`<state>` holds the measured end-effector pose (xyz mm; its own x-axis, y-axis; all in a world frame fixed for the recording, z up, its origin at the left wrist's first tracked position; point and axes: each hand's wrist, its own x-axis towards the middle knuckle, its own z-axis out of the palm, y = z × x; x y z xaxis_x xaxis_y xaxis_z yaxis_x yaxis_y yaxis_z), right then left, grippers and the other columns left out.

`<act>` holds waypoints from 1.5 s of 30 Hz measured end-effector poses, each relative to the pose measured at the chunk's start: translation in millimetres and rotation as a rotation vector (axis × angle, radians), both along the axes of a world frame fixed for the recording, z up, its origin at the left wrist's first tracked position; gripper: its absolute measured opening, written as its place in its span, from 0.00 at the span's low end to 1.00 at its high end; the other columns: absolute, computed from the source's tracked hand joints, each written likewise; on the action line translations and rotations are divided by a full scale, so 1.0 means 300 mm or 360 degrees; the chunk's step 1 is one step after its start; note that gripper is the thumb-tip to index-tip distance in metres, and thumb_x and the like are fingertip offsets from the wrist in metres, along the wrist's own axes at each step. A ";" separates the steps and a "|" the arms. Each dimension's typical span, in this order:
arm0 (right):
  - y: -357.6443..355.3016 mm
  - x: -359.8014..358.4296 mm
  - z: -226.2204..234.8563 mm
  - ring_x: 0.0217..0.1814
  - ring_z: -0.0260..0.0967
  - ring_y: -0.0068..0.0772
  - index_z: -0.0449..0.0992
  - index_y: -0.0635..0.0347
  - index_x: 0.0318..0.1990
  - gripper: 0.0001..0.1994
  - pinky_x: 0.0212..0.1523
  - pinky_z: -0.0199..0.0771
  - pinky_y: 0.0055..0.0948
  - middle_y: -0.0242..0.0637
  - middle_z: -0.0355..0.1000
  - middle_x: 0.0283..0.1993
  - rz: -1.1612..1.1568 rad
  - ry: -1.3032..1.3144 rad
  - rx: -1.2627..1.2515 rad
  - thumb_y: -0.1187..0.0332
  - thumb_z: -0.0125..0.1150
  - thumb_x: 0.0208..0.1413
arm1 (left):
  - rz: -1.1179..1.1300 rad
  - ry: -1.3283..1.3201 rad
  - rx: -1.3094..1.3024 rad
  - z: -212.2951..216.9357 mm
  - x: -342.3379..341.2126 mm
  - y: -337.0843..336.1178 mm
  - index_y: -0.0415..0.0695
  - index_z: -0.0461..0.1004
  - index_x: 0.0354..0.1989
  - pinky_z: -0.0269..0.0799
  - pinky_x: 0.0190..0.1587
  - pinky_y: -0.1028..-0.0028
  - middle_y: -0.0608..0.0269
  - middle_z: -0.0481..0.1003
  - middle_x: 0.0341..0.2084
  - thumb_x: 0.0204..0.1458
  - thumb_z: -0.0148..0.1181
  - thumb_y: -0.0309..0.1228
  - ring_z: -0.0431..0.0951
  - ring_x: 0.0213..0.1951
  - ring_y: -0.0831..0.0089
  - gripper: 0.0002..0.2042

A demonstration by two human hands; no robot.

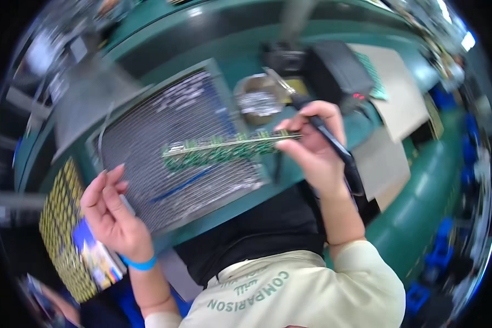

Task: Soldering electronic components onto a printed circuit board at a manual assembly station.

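Note:
My right hand (322, 145) pinches one end of a long strip of green circuit boards (218, 150) between thumb and fingers. The same hand also holds a soldering iron (325, 131), its dark handle lying across the palm and its metal tip pointing up and left. The strip is raised above a ribbed grey mat in a frame (175, 109) and stretches left toward my other hand. Apart from the strip, at the mat's left edge, my left hand (115, 216) has loosely curled, separated fingers with nothing visible in them. A blue band circles that wrist.
Behind the strip stands a round tin (257, 98) with silvery crumpled material. A dark box with a red display (339, 74) is to its right. A blue stick-like tool (180, 186) lies on the mat. At left is a yellow-and-black patterned panel (63, 229). Another person's forearm (60, 300) shows lower left.

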<state>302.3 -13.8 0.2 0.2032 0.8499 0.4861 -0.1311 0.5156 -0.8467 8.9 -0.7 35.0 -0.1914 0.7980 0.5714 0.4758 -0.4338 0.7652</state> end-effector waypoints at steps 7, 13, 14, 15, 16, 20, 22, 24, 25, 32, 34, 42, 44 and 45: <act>0.162 -0.268 -0.017 0.45 0.70 0.30 0.63 0.62 0.50 0.28 0.51 0.74 0.31 0.37 0.68 0.40 0.0219 -0.0452 -0.0111 0.87 0.68 0.40 | 0.0567 0.0003 0.0252 -0.089 -0.244 -0.134 0.34 0.73 0.42 0.68 0.43 0.79 0.59 0.71 0.38 0.59 0.50 0.19 0.70 0.40 0.75 0.07; 0.177 -0.289 -0.019 0.51 0.72 0.34 0.66 0.62 0.50 0.29 0.53 0.71 0.30 0.41 0.73 0.47 -0.0493 -0.1601 0.0366 0.79 0.74 0.38 | 0.0565 0.0010 0.0051 -0.169 -0.270 -0.197 0.35 0.75 0.41 0.68 0.44 0.77 0.59 0.68 0.38 0.56 0.54 0.18 0.70 0.41 0.73 0.06; 0.169 -0.287 -0.016 0.51 0.72 0.34 0.66 0.62 0.50 0.29 0.53 0.71 0.30 0.41 0.73 0.47 -0.0485 -0.1607 0.0359 0.79 0.74 0.38 | 0.0544 0.0024 0.0024 -0.178 -0.267 -0.204 0.35 0.75 0.41 0.68 0.44 0.77 0.59 0.68 0.38 0.56 0.55 0.18 0.70 0.41 0.73 0.07; 0.155 -0.284 -0.012 0.51 0.72 0.35 0.66 0.62 0.50 0.30 0.54 0.71 0.30 0.42 0.73 0.47 -0.0374 -0.1513 0.0297 0.79 0.74 0.37 | 0.0523 0.0040 -0.0003 -0.184 -0.263 -0.206 0.35 0.75 0.41 0.68 0.44 0.76 0.59 0.68 0.38 0.55 0.56 0.18 0.70 0.40 0.72 0.07; 0.139 -0.281 -0.010 0.51 0.72 0.36 0.66 0.62 0.51 0.31 0.54 0.71 0.31 0.43 0.74 0.47 -0.0267 -0.1419 0.0233 0.78 0.75 0.37 | 0.0520 0.0037 -0.0013 -0.188 -0.259 -0.205 0.35 0.75 0.41 0.68 0.44 0.76 0.59 0.68 0.38 0.55 0.56 0.18 0.70 0.40 0.72 0.07; 0.114 -0.273 -0.025 0.51 0.72 0.36 0.66 0.62 0.52 0.33 0.54 0.70 0.31 0.44 0.74 0.48 -0.0148 -0.1383 0.0167 0.77 0.76 0.35 | 0.0552 0.0364 0.0210 -0.200 -0.252 -0.209 0.36 0.76 0.40 0.70 0.45 0.71 0.58 0.68 0.36 0.52 0.58 0.17 0.70 0.39 0.71 0.07; 0.105 -0.265 -0.028 0.52 0.72 0.36 0.66 0.61 0.52 0.34 0.54 0.69 0.31 0.44 0.74 0.48 -0.0120 -0.1413 0.0173 0.77 0.77 0.34 | 0.0445 0.0360 0.0134 -0.217 -0.264 -0.232 0.38 0.77 0.39 0.71 0.45 0.67 0.58 0.68 0.34 0.51 0.58 0.17 0.70 0.37 0.71 0.08; 0.093 -0.257 -0.012 0.51 0.72 0.37 0.66 0.63 0.52 0.32 0.55 0.69 0.33 0.44 0.74 0.47 -0.0079 -0.1527 0.0106 0.76 0.76 0.36 | 0.0414 0.0363 0.0085 -0.228 -0.260 -0.248 0.38 0.77 0.38 0.72 0.45 0.66 0.58 0.68 0.34 0.50 0.59 0.16 0.71 0.36 0.71 0.08; 0.086 -0.251 -0.010 0.51 0.72 0.38 0.66 0.63 0.52 0.32 0.55 0.68 0.34 0.44 0.74 0.47 -0.0055 -0.1583 0.0076 0.75 0.76 0.37 | 0.0452 0.0244 0.0070 -0.228 -0.240 -0.247 0.39 0.77 0.37 0.72 0.45 0.65 0.58 0.68 0.33 0.50 0.59 0.17 0.70 0.35 0.71 0.08; -0.016 -0.031 -0.129 0.43 0.70 0.33 0.65 0.70 0.53 0.22 0.49 0.68 0.31 0.43 0.72 0.42 -0.0316 -0.0529 0.0131 0.57 0.47 0.65 | 0.0619 0.0251 0.0070 -0.234 -0.252 -0.289 0.41 0.79 0.35 0.71 0.41 0.68 0.63 0.68 0.28 0.47 0.63 0.18 0.69 0.29 0.71 0.07; -0.011 -0.009 -0.156 0.41 0.69 0.31 0.64 0.71 0.56 0.24 0.46 0.68 0.29 0.42 0.72 0.41 -0.0337 -0.0331 0.0187 0.55 0.42 0.67 | 0.0524 0.0315 -0.0023 -0.239 -0.256 -0.305 0.42 0.79 0.34 0.69 0.36 0.71 0.64 0.67 0.27 0.45 0.64 0.18 0.69 0.28 0.71 0.08; -0.019 -0.019 -0.182 0.37 0.66 0.24 0.60 0.72 0.62 0.27 0.40 0.67 0.24 0.38 0.71 0.35 -0.0617 -0.0419 -0.0104 0.54 0.41 0.67 | 0.0335 0.0448 -0.0071 -0.233 -0.244 -0.299 0.43 0.79 0.34 0.64 0.28 0.75 0.66 0.67 0.25 0.40 0.66 0.16 0.68 0.25 0.71 0.12; -0.023 -0.014 -0.176 0.35 0.66 0.23 0.61 0.72 0.62 0.27 0.38 0.67 0.22 0.38 0.71 0.34 -0.0618 -0.0616 -0.0357 0.56 0.42 0.67 | 0.0343 0.0424 -0.0069 -0.231 -0.247 -0.305 0.43 0.79 0.34 0.64 0.27 0.76 0.65 0.67 0.25 0.39 0.66 0.16 0.68 0.25 0.71 0.12; -0.025 -0.012 -0.172 0.35 0.65 0.23 0.61 0.73 0.61 0.26 0.38 0.66 0.22 0.37 0.71 0.34 -0.0617 -0.0716 -0.0482 0.56 0.42 0.67 | 0.0341 0.0407 -0.0076 -0.231 -0.251 -0.311 0.43 0.79 0.34 0.64 0.27 0.76 0.65 0.67 0.25 0.39 0.66 0.16 0.68 0.25 0.71 0.12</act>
